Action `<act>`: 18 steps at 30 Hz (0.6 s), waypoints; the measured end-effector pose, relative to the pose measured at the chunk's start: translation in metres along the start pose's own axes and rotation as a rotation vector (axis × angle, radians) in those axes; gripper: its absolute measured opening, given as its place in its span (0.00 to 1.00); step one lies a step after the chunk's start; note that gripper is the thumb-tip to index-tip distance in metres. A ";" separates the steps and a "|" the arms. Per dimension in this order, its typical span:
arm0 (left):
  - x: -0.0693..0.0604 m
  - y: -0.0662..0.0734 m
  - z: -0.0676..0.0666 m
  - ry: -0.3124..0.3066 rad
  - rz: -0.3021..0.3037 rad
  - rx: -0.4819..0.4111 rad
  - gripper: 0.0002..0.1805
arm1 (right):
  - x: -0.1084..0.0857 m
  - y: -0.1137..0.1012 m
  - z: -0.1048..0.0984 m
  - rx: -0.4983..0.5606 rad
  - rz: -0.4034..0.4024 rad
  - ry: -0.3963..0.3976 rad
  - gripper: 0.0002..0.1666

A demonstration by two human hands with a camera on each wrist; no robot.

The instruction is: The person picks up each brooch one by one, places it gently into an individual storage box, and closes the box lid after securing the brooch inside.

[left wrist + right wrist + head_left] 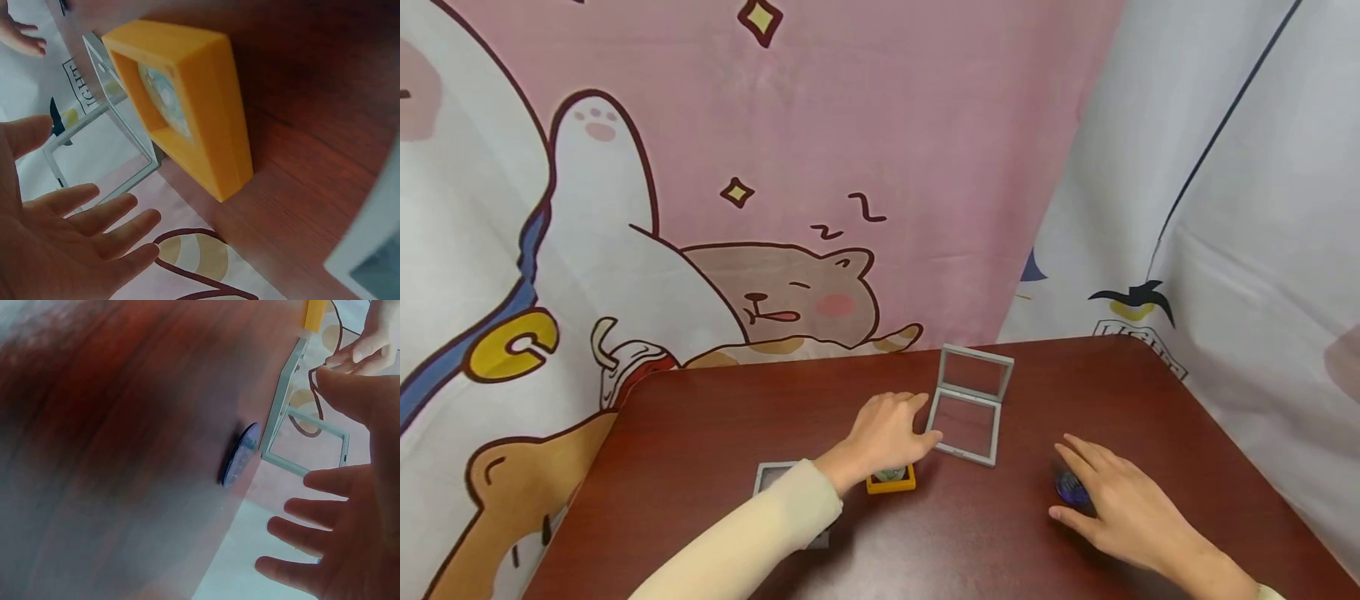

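Observation:
My left hand (887, 429) hovers over an orange square box (891, 488) with a round pale-green patterned disc set in it. Its fingers are spread and hold nothing; the left wrist view shows the orange box (222, 112) beside the palm. Just beyond stands a grey hinged frame case (997, 435) with clear panels, its lid raised. My right hand (1120, 504) is above a flat, round blue-purple disc (1072, 489). In the right wrist view this disc (240, 456) lies on the table, apart from the straight, spread fingers.
A second grey frame case (762, 482) lies on the left, partly hidden by my left forearm. All of it sits on a dark reddish wooden table (700, 433). Behind hangs a pink and white curtain (925, 167) with cartoon animals.

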State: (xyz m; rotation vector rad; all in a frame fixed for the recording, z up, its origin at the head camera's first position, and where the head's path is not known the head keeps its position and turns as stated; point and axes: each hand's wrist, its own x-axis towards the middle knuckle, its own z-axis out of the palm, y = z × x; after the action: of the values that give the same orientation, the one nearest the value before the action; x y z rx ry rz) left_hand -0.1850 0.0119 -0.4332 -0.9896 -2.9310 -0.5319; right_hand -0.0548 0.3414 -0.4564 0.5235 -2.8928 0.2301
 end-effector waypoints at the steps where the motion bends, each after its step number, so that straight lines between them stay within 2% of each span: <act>1: 0.003 0.000 0.001 -0.009 -0.009 0.002 0.37 | 0.000 0.001 0.000 0.001 0.000 -0.005 0.50; 8: 0.022 0.002 0.014 -0.075 -0.058 0.040 0.38 | -0.001 0.003 0.002 -0.020 0.017 -0.025 0.47; 14: 0.032 0.007 0.022 -0.150 -0.094 0.059 0.39 | -0.002 0.005 0.002 -0.046 0.024 -0.068 0.46; 18: 0.035 0.010 0.025 -0.203 -0.121 0.059 0.30 | -0.003 0.006 0.003 -0.061 0.029 -0.092 0.44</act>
State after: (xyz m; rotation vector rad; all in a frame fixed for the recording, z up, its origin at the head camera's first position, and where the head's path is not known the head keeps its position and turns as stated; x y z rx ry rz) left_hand -0.2046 0.0481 -0.4494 -0.9155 -3.1812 -0.3648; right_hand -0.0547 0.3477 -0.4604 0.4945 -2.9876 0.1240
